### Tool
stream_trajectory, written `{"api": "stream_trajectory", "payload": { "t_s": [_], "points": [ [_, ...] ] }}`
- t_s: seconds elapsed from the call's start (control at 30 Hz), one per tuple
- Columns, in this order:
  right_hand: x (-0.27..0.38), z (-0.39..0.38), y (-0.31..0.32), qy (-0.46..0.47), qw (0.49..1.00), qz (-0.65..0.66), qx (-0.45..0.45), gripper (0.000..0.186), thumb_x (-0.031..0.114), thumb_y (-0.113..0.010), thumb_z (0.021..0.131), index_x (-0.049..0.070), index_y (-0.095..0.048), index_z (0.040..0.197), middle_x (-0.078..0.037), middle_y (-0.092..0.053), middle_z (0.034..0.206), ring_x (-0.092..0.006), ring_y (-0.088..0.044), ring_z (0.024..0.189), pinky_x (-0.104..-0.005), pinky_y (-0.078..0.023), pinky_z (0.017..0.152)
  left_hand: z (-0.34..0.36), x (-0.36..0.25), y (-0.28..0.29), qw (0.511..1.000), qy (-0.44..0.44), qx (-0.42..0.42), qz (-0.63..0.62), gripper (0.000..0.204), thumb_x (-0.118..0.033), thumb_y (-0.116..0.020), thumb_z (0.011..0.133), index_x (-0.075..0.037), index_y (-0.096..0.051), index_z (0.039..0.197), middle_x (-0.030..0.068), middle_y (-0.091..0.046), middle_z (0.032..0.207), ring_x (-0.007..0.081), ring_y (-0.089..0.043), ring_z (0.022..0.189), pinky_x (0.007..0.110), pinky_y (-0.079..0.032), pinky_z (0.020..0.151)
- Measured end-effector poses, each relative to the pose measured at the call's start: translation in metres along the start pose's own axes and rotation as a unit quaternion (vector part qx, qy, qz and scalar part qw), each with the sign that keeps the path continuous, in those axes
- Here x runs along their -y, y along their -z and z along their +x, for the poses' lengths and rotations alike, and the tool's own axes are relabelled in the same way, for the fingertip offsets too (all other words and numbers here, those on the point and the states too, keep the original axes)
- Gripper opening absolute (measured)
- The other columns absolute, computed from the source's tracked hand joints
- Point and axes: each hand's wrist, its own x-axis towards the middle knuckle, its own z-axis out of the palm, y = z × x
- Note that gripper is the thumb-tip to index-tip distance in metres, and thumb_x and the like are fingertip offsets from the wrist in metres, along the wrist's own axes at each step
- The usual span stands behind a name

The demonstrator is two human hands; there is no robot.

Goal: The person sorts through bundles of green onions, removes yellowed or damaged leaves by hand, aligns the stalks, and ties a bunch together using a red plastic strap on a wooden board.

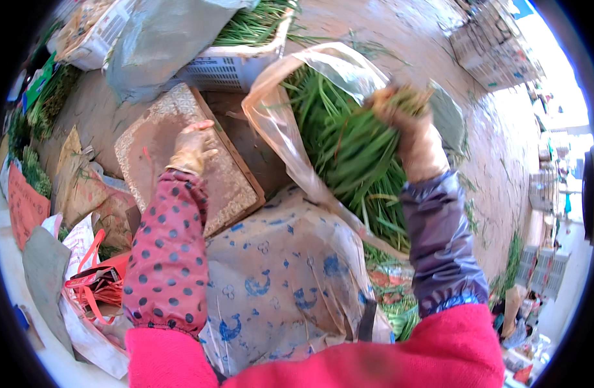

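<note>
Right grip clenched on bundle of long green chives inside clear plastic bag. Left grip loosely spread, resting on patterned brown board.

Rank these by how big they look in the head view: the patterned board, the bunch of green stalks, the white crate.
1. Bunch of green stalks, though it sits nearer the camera.
2. Patterned board, close behind; unsure.
3. White crate, partly hidden, so its real size is unclear.
</note>
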Motion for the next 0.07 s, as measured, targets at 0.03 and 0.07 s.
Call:
{"api": "stream_trajectory", "payload": {
  "t_s": [0.03,0.07],
  "points": [
    [0.032,-0.002,-0.001,0.004,0.999,0.05,-0.014,0.03,0.015,-0.075,0.077,0.002,-0.064,0.101,-0.009,-0.067,0.097,-0.0228,-0.064,0.096,-0.0371,-0.054,0.084,-0.011,0.001,0.006,1.0,0.006,0.01,-0.016,0.024,-0.011,-0.055,0.091,-0.012,-0.059,0.114,0.0005,-0.06,0.1,0.0155,-0.056,0.091,0.041,-0.052,0.078],
    [0.036,-0.017,0.005,0.002,0.998,0.048,-0.029,0.03,0.015,-0.075,0.077,0.002,-0.064,0.101,-0.009,-0.067,0.097,-0.0228,-0.064,0.096,-0.0371,-0.054,0.084,-0.023,0.001,0.008,1.0,-0.008,-0.003,-0.003,0.026,-0.016,-0.056,0.091,-0.01,-0.058,0.117,0.0023,-0.06,0.102,0.0178,-0.056,0.094,0.041,-0.053,0.079]
  ]
}}
